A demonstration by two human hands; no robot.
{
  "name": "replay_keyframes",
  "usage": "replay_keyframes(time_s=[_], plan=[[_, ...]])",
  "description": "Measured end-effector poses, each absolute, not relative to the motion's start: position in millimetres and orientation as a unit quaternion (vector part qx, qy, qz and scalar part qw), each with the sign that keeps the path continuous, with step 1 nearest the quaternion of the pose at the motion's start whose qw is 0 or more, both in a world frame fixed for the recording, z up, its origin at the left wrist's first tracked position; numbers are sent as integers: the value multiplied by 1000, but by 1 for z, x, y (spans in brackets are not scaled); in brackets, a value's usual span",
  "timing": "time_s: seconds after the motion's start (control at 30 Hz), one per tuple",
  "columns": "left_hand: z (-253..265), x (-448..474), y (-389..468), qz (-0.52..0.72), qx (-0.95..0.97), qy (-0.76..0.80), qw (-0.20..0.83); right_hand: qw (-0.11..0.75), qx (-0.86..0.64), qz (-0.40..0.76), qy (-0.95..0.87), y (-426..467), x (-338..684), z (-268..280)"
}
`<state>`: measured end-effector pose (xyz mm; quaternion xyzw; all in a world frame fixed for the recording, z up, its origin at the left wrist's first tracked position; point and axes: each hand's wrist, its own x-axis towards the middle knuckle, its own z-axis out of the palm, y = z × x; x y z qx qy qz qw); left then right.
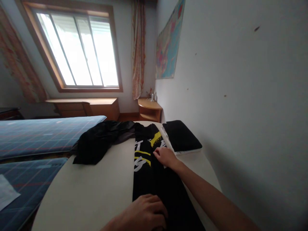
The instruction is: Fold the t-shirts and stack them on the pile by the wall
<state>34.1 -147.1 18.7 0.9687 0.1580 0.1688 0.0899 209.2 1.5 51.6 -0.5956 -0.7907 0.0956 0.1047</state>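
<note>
A black T-shirt [144, 183] with white and yellow print lies on the pale round table [106, 183], folded lengthwise into a long strip. My right hand [166, 157] is on the strip's right side, its fingers curled together at the cloth beside the print. Closer to me, my left hand [146, 211] rests on the lower part of the shirt with its fingers bent; their tips are partly hidden. Just beyond my right hand sits a neatly folded black garment [183, 136] with a white layer beneath it.
A crumpled dark garment [96, 141] lies at the table's far left, hanging toward the blue plaid mattress [48, 134]. White paper [7, 192] is on the nearer mattress. A white wall [252, 128] runs close along the right. Behind stand a corner shelf [150, 104] and a low wooden desk [103, 106].
</note>
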Motion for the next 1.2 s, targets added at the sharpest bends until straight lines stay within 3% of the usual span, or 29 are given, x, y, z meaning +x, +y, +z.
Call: replay_keyframes(time_s=[0.4, 0.87, 1.2], plan=[[-6, 33, -135, 239, 964, 118, 19, 141, -682, 123, -707, 85, 165, 39], [-23, 44, -136, 225, 967, 118, 16, 178, -559, 84, -805, 68, 180, 25], [-4, 47, -142, 287, 937, 143, 138, 136, -424, 63, -893, 1, 202, 14]])
